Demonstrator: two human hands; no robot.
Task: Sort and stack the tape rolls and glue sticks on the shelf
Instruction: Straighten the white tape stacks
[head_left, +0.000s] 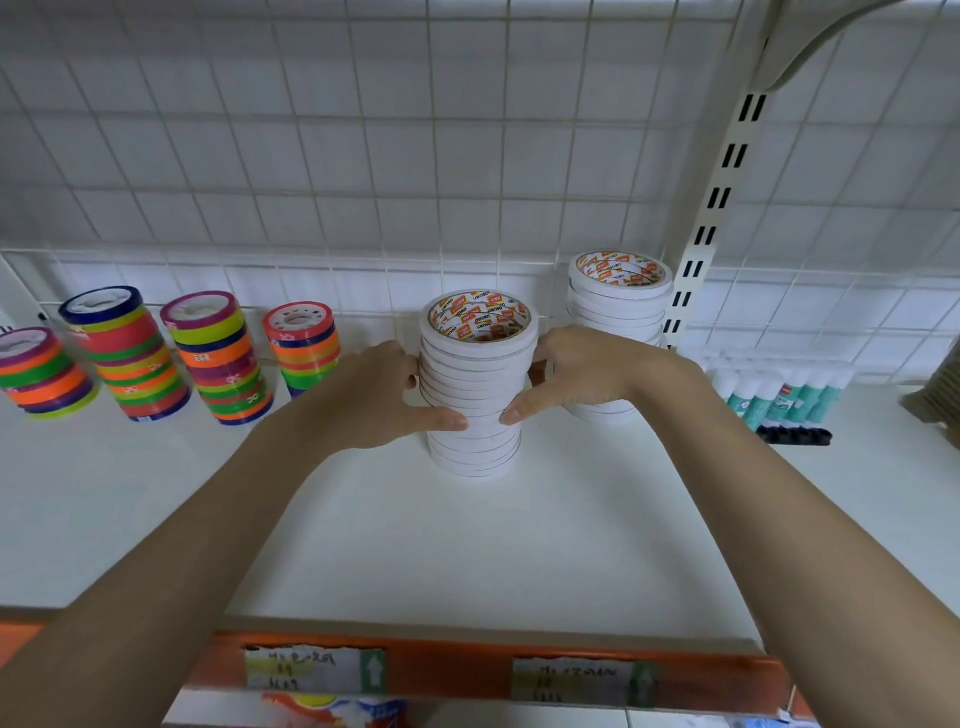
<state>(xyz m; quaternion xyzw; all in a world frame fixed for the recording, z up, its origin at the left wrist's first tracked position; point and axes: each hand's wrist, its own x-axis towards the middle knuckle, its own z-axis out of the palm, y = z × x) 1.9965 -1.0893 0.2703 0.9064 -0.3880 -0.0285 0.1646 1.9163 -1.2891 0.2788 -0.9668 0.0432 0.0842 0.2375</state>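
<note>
Both the left hand (371, 397) and the right hand (576, 376) curl their fingers around the white tape stack (475, 384) standing mid-shelf (467, 545), a light but loose column (each roll can slide), probably best gripped low, from opposite sides.

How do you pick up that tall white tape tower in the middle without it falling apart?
Probably low down, from both sides at once. The white tape stack is many thin loose rolls standing upright, so squeezing only the middle could leave the bottom rolls behind. The left hand and right hand already wrap opposite sides around mid-height, thumbs in front.
</note>
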